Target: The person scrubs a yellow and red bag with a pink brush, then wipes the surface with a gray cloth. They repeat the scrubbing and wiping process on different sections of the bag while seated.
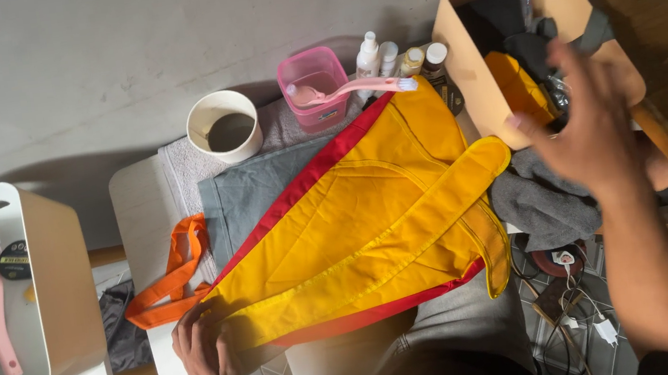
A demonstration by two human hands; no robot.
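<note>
A yellow fabric bag [355,219] with red trim and a long yellow strap lies across a small white table [140,213], with an orange strap [179,281] at its left end. My left hand [205,350] pinches the bag's near-left corner. My right hand [588,124], fingers spread and holding nothing, reaches over the rim of a tan bin [477,65] filled with dark cloths and a yellow item. A grey cloth [538,203] lies beneath that hand.
At the back stand a white cup [223,125], a pink tub [312,87] with a pink brush across it, and several small bottles [398,57]. A white bin [45,277] at left holds a pink brush. Cables and chargers [567,294] lie on the tiled floor.
</note>
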